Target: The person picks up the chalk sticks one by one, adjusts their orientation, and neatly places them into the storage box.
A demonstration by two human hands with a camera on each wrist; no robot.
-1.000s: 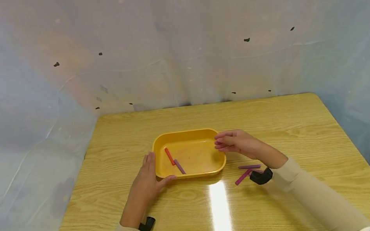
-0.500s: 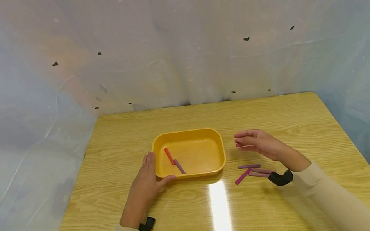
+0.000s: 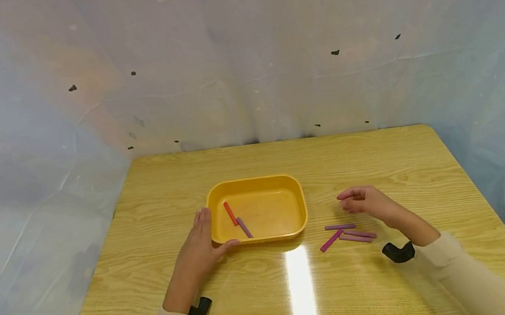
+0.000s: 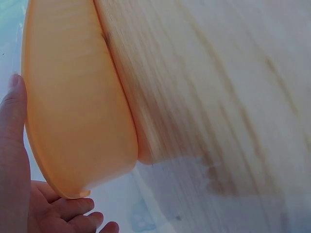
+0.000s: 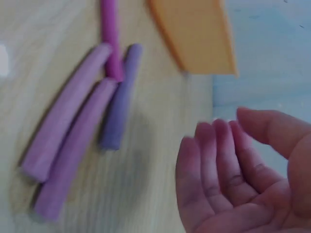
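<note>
A yellow plastic tray [image 3: 279,213] sits mid-table. Inside it, toward the left, lie a red stick [image 3: 231,214] and a purple stick [image 3: 244,227]. My left hand [image 3: 199,248] rests on the tray's near left corner, fingers straight along the left rim and thumb along the near one. My right hand [image 3: 376,207] hovers right of the tray with nothing in it, fingers slightly bent. Below its fingertips lie several matte sticks like modelling clay: a violet stick [image 3: 340,227], a magenta stick [image 3: 331,240] and pinkish-purple sticks [image 5: 68,114].
The wood-grain table [image 3: 253,297] ends at a back edge, where a pale plastic sheet [image 3: 239,62] rises behind it and wraps both sides. A bright light reflection lies on the tabletop in front of the tray.
My right hand has moved away from the tray's right rim, rightward and then slightly toward me, uncovering the sticks on the table. The left hand and the tray have stayed put.
</note>
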